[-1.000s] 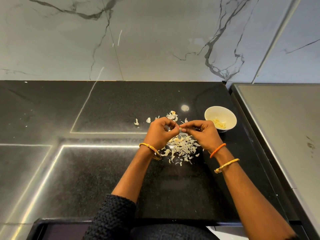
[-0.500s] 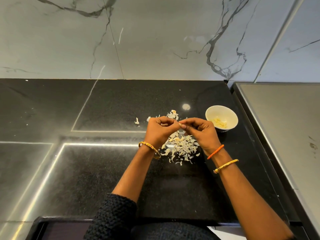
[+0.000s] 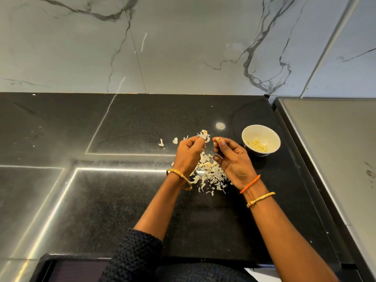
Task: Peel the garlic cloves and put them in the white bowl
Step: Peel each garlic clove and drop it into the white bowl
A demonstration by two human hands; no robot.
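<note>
Two hands work: our right hand [image 3: 234, 157] pinches a peeled garlic clove [image 3: 217, 140], our left hand [image 3: 188, 152] pinches loose skin [image 3: 203, 135]. Near the worktop's right edge sits the white bowl [image 3: 261, 139]; the slippery clove could drop short.

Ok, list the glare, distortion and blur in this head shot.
Head view: bright strip reflections and a round light spot glare on the glossy black countertop; wide-angle lens bows the counter's back edge and slants the wall seams; left hand, right hand and white bowl look fairly sharp, the peel pile slightly washed out.
</note>
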